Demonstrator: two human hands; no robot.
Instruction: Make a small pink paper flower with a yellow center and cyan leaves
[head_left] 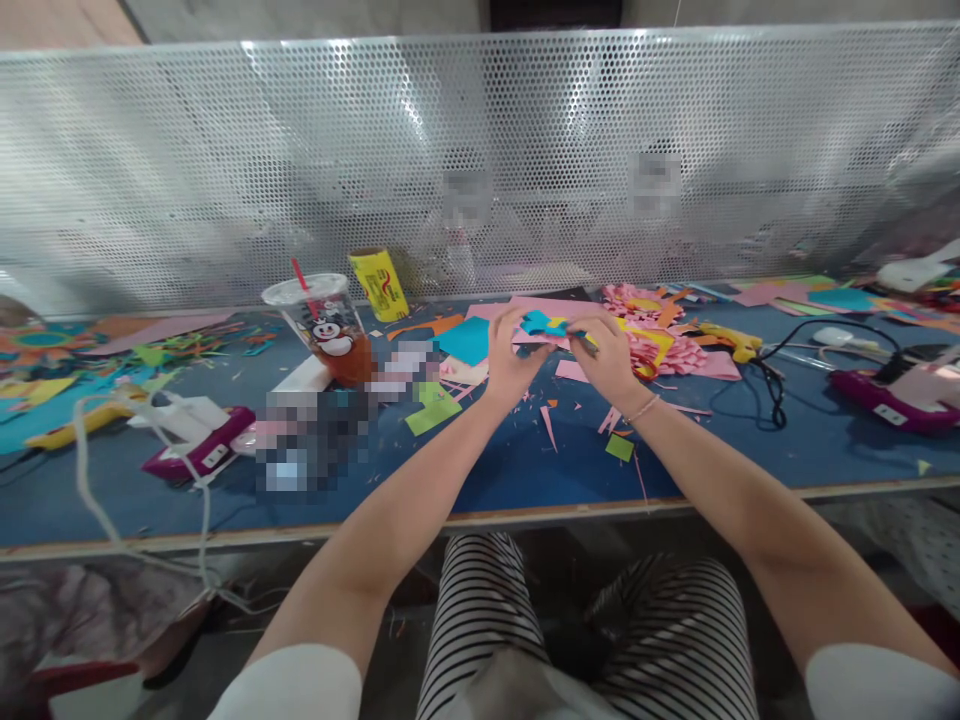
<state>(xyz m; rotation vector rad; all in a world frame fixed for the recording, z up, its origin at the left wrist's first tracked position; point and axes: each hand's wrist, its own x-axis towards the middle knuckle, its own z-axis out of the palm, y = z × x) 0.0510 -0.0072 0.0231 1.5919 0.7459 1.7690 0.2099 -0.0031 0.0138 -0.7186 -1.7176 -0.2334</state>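
My left hand (511,362) is closed in a pinch on a small blue paper piece (538,323) with a bit of yellow at its side. My right hand (604,360) pinches the right end of the same piece. Both hands are just above the table, and the fingers partly hide the piece. Beneath and behind them lie pink paper sheets (525,303). Close to the right hand is a pile of fringed pink paper (694,357). A larger blue paper sheet (466,341) lies left of the left hand, near green paper scraps (435,412).
A plastic cup (334,330) with a drink and red straw stands left, by a yellow roll (380,287). A yellow glue gun (731,342) with a black cord lies right. Purple power strips (202,447) sit on both sides. A perforated metal screen (300,170) borders the back.
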